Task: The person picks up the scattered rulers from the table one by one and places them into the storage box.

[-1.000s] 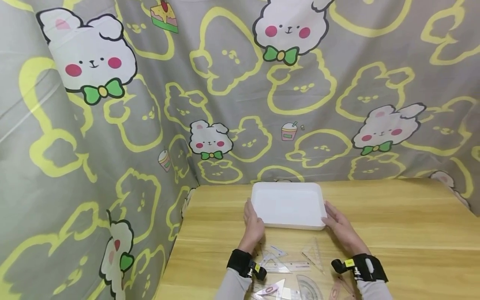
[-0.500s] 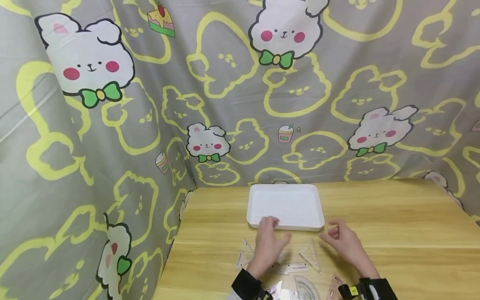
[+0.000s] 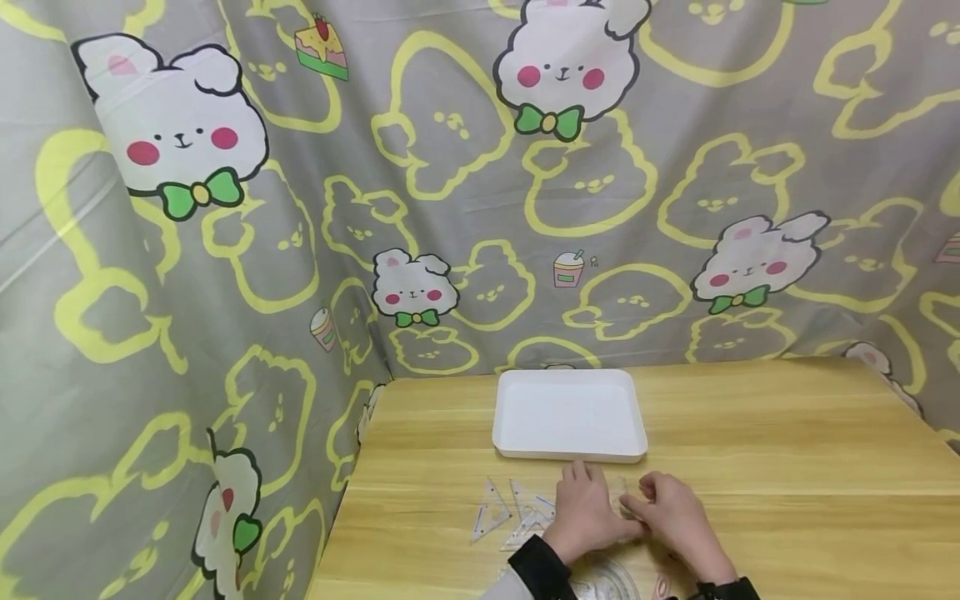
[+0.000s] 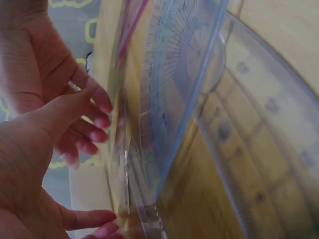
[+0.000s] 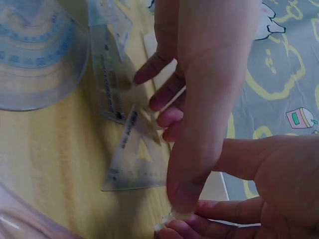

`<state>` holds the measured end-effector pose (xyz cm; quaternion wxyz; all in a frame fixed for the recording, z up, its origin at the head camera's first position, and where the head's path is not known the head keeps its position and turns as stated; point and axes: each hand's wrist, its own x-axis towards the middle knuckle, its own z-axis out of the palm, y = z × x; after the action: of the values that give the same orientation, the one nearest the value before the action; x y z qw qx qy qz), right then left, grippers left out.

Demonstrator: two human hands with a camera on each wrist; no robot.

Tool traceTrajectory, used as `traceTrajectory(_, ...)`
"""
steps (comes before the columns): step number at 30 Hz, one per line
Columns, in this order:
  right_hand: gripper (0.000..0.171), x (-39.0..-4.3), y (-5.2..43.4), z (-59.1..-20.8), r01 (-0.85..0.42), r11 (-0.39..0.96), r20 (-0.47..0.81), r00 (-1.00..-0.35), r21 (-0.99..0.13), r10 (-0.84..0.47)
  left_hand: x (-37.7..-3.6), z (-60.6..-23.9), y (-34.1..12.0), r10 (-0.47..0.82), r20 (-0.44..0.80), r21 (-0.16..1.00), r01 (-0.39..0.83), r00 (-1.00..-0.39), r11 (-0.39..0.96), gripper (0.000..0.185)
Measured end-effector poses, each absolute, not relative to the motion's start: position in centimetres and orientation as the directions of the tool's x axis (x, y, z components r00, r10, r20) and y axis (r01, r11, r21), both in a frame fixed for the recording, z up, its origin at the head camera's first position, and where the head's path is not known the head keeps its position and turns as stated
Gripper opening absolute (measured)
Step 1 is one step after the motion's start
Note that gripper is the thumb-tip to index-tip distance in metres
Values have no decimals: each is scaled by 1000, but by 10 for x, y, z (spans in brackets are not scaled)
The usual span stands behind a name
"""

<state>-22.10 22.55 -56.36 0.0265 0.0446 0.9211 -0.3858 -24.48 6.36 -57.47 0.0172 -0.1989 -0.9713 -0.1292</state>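
Note:
My left hand (image 3: pixel 588 510) hovers low over clear plastic drawing tools, its thumb stretched toward the right hand. My right hand (image 3: pixel 675 517) is just to its right, fingers loosely bent, fingertips close to the left thumb. A clear set square (image 5: pixel 139 159) lies between the hands in the right wrist view. Next to it lies a straight ruler (image 5: pixel 107 74). A protractor (image 3: pixel 611 579) is below the hands, partly covered. More set squares (image 3: pixel 491 512) lie to the left of the left hand. Nothing is plainly seen between the fingers of either hand.
A white rectangular tray (image 3: pixel 570 412) stands on the wooden table (image 3: pixel 787 442), just beyond the hands. A grey curtain (image 3: pixel 450 208) with rabbit prints hangs behind and at the left. A pinkish tool edge (image 3: pixel 662 587) shows near the right wrist.
Both hands have let go of the tray's sides and come back toward me, closing together over the drawing tools. The tray stays at the back of the table.

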Motion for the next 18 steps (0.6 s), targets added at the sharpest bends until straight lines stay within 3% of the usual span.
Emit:
traceTrajectory(3,34,-221,222,-566,98,711,-76,-995,-696,64,-245,-578,67,365,73,242,372,-928,896,97)
traceTrajectory(7,43,-221,220,-573,86,732,-65,-996,-676,57,-246,-588,70,342,86,243,353,-936,904,101)
traceTrajectory(10,50,-222,217,-576,65,751,-33,-998,-657,58,-248,-594,72,326,103,244,342,-940,908,92)
traceTrajectory(18,40,-220,211,-579,50,751,8,-997,-658,74,-249,-590,72,327,72,294,333,-942,896,78)
